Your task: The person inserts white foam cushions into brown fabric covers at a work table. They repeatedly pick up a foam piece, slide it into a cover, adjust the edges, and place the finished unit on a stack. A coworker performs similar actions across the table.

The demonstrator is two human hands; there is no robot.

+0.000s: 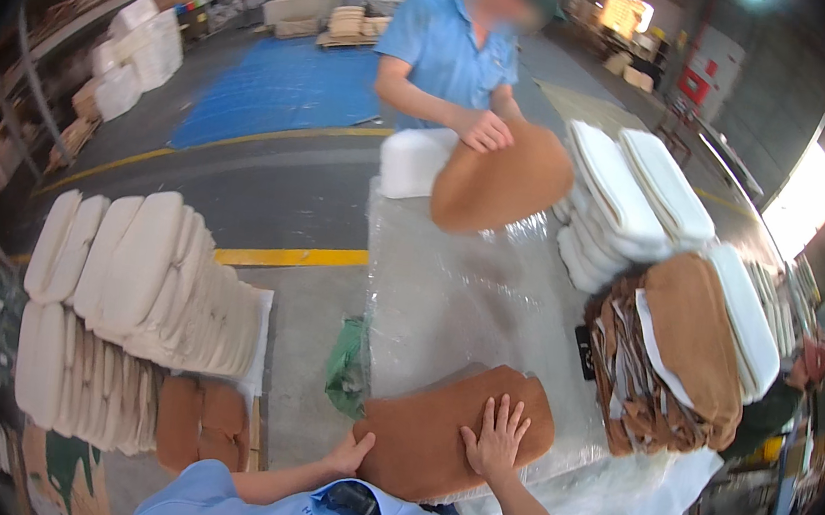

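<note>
A brown fabric-covered cushion (449,432) lies on the plastic-covered table in front of me. My left hand (348,453) grips its left end, thumb on top and the other fingers mostly hidden at the edge. Flat on the cushion's right part rests my right hand (496,439), its fingers spread. Across the table, a person in a blue shirt (455,46) holds up another brown cushion (506,179), slightly blurred. Beside that cushion stands a white foam pad (412,162).
White pads (621,184) and a pile of brown fabric covers (691,337) line the table's (449,292) right side. Tall stacks of cream pads (145,270) stand to my left, with folded brown pieces (204,424) beside them. A green bag (348,366) hangs at the table's left edge.
</note>
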